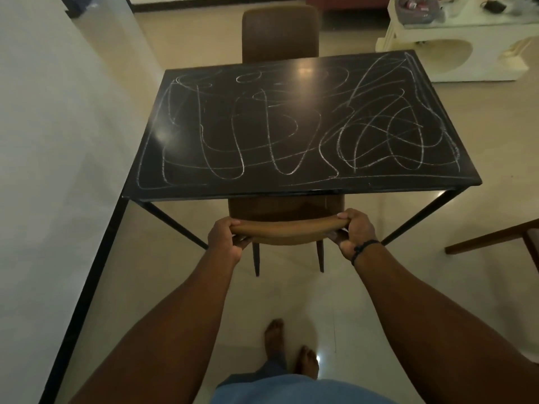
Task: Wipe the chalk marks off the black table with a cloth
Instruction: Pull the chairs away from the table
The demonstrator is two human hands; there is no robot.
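Both hands are clamped on the curved top rail of a brown wooden chair (284, 228) tucked under the near edge of the table: from my remote seat I see the left hand (226, 239) curled round the rail's left end, fingers wrapped underneath, and the right hand (354, 233) curled round its right end, a dark braided band (364, 250) on that wrist. Neither hand holds a cloth, and I can find no cloth anywhere in the head view.

Just beyond the chair stands the black rectangular table with thin black metal legs (291, 185). White chalk scribbles (291, 126) cover nearly its whole top, looping lines on the left half and a denser tangle on the right. A ceiling light reflects as a pale spot near the far middle of the top.

At the table's far edge stands a second brown chair with a tall padded back (280, 33). A white wall with a black skirting strip (43, 141) runs along the table's left side. To the far right stands a cream-white low piece of furniture with a round cut-out (455, 53), small items on top of it too blurred to name. A brown wooden furniture corner (495, 237) enters from the right edge. Below, on glossy beige floor tiles (320, 316), I see the person's bare feet (288, 348) and a blue garment (291, 389).
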